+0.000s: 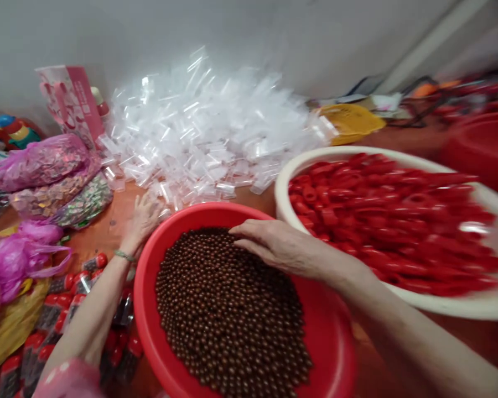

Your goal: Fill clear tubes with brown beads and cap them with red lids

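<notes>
A red basin (143, 298) in front of me holds a heap of small, shiny brown balls (228, 320). My right hand (269, 243) reaches over the basin from the right, its fingers stretched out at the far edge of the heap; nothing shows in it. Beyond the basin's left rim, my left hand (145, 218) is at the near edge of a big pile of clear plastic tubes (207, 138). Its fingers look apart, though slightly blurred, and whether they touch a tube is unclear. A thin green band circles the left wrist.
To the right stands a white tub (282, 190) of red plastic caps (382, 221). Filled tubes with red caps (53, 309) lie under my left arm. Pink plastic bags (45, 166) and a pink box (68, 102) are at left. A yellow basket (351, 121) sits behind the tub.
</notes>
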`<control>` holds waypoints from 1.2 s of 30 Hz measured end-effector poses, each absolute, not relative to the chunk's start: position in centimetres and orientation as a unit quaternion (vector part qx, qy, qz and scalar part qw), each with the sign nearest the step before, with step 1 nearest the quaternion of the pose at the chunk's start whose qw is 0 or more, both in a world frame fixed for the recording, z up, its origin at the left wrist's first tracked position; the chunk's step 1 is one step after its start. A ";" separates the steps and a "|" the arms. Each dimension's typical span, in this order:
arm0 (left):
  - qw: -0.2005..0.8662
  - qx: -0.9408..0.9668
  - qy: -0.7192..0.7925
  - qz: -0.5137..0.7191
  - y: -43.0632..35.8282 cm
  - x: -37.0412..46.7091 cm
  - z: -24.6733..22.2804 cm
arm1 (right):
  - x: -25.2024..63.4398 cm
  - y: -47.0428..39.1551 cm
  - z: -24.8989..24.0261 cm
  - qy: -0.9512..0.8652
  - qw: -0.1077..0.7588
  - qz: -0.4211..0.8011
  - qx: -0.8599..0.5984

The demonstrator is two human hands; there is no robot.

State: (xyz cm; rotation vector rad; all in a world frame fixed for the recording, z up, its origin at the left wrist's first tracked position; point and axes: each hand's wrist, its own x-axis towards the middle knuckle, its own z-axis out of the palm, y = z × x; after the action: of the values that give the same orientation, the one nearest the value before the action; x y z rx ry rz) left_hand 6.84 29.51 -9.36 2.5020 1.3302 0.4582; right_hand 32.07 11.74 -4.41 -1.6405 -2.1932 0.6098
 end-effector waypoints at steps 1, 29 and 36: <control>0.135 0.850 0.474 0.185 29.6 6.7 -8.8 | 32.1 10.6 -3.6 -0.764 0.181 0.221 -0.579; 0.235 0.960 0.149 -0.040 19.2 33.4 -2.2 | 51.0 5.6 -6.8 -0.500 0.208 0.129 -0.830; 0.246 0.939 0.194 -0.140 21.2 40.0 -5.1 | 51.5 6.6 -7.4 -0.529 0.261 0.175 -0.788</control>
State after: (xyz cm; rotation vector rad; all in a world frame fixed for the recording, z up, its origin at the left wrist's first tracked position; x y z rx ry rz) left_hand 39.99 21.17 -5.06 2.5628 0.5302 -0.3815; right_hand 51.54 6.65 -7.37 -2.1342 -1.4312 0.4731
